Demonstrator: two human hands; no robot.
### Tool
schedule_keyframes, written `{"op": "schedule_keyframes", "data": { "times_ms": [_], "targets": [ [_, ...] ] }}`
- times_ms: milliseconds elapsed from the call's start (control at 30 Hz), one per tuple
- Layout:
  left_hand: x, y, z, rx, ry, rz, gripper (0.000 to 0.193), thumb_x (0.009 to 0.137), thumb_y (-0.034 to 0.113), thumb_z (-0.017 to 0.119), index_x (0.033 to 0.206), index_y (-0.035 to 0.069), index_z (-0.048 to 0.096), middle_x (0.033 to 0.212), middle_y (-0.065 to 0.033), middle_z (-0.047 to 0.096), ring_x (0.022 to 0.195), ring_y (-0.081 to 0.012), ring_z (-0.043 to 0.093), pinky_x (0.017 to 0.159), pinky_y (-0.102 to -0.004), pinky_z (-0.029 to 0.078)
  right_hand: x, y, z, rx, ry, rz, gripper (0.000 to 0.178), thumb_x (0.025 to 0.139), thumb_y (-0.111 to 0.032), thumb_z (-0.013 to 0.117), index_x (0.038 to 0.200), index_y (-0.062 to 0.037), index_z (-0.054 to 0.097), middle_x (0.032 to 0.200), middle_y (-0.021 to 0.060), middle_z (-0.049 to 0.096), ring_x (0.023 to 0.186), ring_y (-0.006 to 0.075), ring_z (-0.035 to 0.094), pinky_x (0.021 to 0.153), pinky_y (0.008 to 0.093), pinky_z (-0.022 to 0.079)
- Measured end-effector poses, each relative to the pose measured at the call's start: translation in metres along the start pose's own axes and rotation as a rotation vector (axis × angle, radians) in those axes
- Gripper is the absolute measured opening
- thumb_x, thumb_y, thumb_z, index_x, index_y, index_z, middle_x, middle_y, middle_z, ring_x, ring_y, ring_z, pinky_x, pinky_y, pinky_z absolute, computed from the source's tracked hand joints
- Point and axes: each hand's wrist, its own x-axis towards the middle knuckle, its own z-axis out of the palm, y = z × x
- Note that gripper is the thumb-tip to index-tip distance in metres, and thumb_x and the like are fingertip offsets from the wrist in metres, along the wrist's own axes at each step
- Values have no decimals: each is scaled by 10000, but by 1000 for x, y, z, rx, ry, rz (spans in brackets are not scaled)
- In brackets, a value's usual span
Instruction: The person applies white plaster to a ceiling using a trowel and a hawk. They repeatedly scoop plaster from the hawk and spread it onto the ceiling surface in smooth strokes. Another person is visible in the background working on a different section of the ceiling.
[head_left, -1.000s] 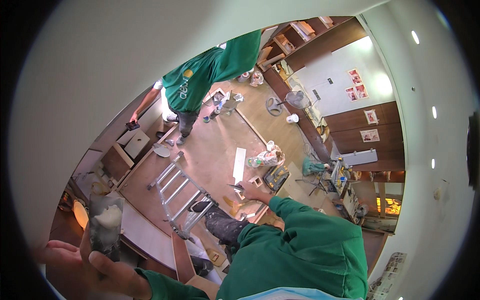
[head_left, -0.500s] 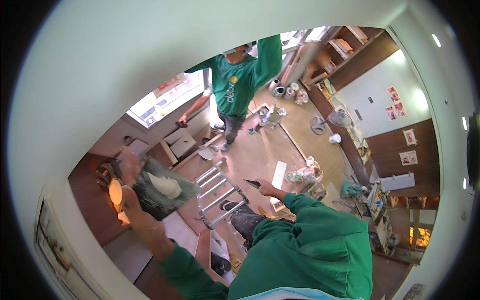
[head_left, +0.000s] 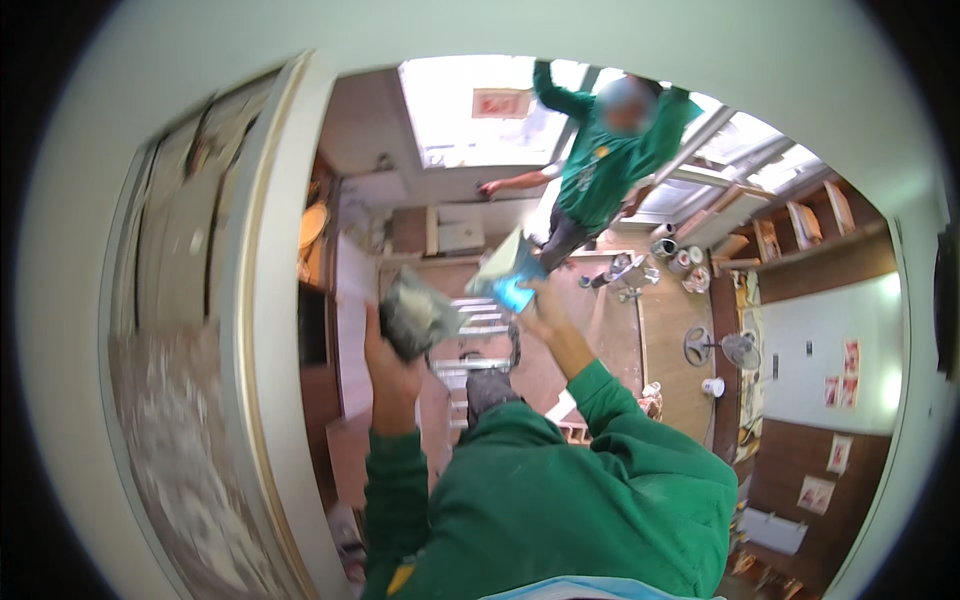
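Note:
My left hand [head_left: 392, 368] comes up from the lower left and holds a hawk, a flat board [head_left: 446, 318] that carries a lump of pale plaster [head_left: 418, 308]. To its right, my right hand [head_left: 542, 312] is closed round a wide plastering knife [head_left: 512, 268]. Its broad blade points up and left, and part of it shines blue. A pale smear, perhaps plaster, covers some of the blade. Knife and hawk are close together but look apart. Both are a little blurred, and the hawk hides some of my left fingers.
A ladder [head_left: 470, 362] stands below my hands. Beyond it, a co-worker in a green top [head_left: 605, 165] reaches up to the ceiling. Left is a framed opening with a plaster-smeared panel [head_left: 190, 430]. Several buckets [head_left: 680, 262] and a fan [head_left: 740, 350] stand right.
My view has turned leftward, bringing the framed panel in. The hawk is now nearer my body's midline. The knife has risen towards the hawk, its blade now showing broadside.

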Motion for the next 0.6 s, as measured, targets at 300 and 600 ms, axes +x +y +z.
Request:
{"op": "schedule_keyframes", "data": {
  "times_ms": [300, 600],
  "targets": [
    [-89, 20, 16, -142, -132, -51, 514, 997, 499, 497, 1225, 51, 603, 1135, -79, 676, 1048, -221, 657, 943, -411, 518, -121, -14, 147, -1069, -704, -1148, 480, 767, -26, 594, 1246, -5, 571, 1179, 173, 607, 1086, 311, 579, 941, 420, 467],
    [-135, 22, 12, -105, -235, 1, 521, 1021, 483, 463, 1238, 33, 610, 1144, -92, 688, 1009, -192, 679, 904, -357, 538, -150, -13, 184, -1426, -1379, -1189, 464, 834, -285, 695, 1256, -94, 667, 1269, 188, 566, 1173, 376, 559, 1090, 591, 368]
  ]
}}
